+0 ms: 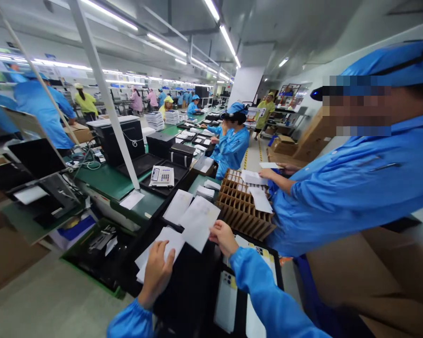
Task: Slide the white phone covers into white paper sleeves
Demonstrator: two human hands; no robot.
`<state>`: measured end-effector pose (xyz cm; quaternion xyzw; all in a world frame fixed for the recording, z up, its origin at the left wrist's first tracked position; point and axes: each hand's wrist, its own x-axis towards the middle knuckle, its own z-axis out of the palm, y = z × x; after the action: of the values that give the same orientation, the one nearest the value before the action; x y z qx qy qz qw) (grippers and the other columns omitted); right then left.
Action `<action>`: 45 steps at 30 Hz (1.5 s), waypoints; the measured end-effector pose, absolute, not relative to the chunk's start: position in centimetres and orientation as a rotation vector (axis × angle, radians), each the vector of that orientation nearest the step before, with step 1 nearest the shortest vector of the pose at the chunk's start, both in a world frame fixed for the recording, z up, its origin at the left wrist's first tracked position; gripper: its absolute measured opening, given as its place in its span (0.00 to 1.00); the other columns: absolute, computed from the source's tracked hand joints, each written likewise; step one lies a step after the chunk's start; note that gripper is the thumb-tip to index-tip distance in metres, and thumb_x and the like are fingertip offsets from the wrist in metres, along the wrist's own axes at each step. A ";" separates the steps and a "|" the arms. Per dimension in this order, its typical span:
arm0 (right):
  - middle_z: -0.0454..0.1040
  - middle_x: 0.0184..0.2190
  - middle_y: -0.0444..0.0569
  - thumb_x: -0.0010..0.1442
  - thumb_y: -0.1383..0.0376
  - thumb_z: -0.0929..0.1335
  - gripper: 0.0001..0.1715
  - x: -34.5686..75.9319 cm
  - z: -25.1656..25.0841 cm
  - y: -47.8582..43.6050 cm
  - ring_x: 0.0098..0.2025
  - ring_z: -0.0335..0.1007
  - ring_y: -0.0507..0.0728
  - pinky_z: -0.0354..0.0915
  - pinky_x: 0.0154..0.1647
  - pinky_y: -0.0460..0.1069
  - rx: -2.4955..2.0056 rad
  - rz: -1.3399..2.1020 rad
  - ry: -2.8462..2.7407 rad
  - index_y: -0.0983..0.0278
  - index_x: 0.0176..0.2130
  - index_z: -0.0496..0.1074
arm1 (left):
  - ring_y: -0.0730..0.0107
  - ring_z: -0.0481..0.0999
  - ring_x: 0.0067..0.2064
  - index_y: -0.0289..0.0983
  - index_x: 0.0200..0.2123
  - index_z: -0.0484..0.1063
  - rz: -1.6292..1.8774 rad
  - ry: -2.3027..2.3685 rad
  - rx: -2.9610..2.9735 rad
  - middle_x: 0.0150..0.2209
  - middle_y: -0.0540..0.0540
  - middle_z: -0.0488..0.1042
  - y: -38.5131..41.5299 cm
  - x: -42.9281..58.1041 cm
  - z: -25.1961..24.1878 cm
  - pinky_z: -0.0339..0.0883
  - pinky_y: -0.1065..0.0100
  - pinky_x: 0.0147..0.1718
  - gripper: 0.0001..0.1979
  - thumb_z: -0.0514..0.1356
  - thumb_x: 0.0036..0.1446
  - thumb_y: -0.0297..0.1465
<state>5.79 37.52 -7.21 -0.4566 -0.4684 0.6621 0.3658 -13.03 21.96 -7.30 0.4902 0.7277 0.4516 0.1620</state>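
Note:
My left hand point(158, 271) is closed on a small stack of white paper sheets point(169, 241), held over a black tray point(183, 286). My right hand point(223, 237) pinches a single white sheet point(199, 225) by its near edge, lifted just above the stack. Both my sleeves are blue. Another white sheet point(178, 206) lies flat on the tray beyond. White phones point(226, 300) lie in the tray under my right forearm.
A co-worker in blue point(356, 188) stands close on the right, hands on sheets over a cardboard divider grid point(241, 206). A white card terminal point(161, 177) sits on the green conveyor point(105, 180). Black boxes, laptops and other workers line the bench beyond.

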 end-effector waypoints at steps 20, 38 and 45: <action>0.72 0.51 0.57 0.59 0.59 0.67 0.13 -3.6 -8.7 43.9 0.57 0.60 0.66 0.52 0.60 0.63 -1.512 0.524 -2.229 0.64 0.40 0.76 | 0.45 0.68 0.56 0.37 0.54 0.70 0.594 2.342 2.205 0.58 0.33 0.68 19.3 -17.2 -15.8 0.62 0.51 0.52 0.26 0.60 0.53 0.39; 0.65 0.61 0.55 0.56 0.54 0.66 0.30 -1.7 -9.0 42.3 0.66 0.44 0.74 0.32 0.63 0.73 -1.191 0.250 -2.757 0.60 0.56 0.68 | 0.45 0.65 0.57 0.33 0.53 0.69 0.584 2.363 2.071 0.56 0.33 0.67 19.1 -16.4 -12.1 0.60 0.50 0.55 0.24 0.59 0.53 0.36; 0.55 0.67 0.55 0.60 0.56 0.63 0.32 3.2 -6.4 40.5 0.67 0.40 0.70 0.35 0.67 0.67 -1.256 0.317 -2.415 0.64 0.61 0.62 | 0.46 0.70 0.54 0.34 0.45 0.74 0.730 2.278 1.940 0.51 0.33 0.72 20.0 -17.5 -12.1 0.67 0.49 0.50 0.21 0.61 0.52 0.41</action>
<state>3.20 40.50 -6.37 -0.4493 -0.8635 0.1134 0.1993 -17.49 19.95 -12.05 0.6296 0.7393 0.2368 0.0309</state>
